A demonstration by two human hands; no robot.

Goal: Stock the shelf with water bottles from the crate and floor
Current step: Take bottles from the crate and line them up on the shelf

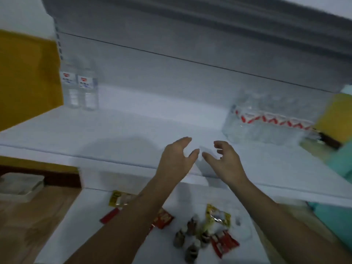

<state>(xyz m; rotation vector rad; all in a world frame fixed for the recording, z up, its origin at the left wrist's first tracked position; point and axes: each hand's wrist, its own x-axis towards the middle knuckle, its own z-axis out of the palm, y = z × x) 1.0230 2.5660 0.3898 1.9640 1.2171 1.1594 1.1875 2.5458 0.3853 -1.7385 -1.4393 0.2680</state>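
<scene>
Nearest, snack packets (pixel 219 218) are seen on a lower surface. Above them, the left hand (pixel 177 159) and right hand (pixel 224 159) are held empty, fingers loosely spread, over the shelf (pixel 133 130). Two water bottles (pixel 80 86) are stocked far left; a wrapped pack (pixel 266 121) on the right is judged unsorted.

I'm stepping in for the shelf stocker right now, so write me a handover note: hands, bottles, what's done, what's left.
Left hand and right hand: both open, holding nothing, over the shelf front edge.
Two water bottles stand upright at the shelf's back left.
A wrapped pack of bottles sits on the shelf's right side.
Done: those are placed.
Left: the wide middle gap is unfilled; crate and floor bottles are not in view.
</scene>
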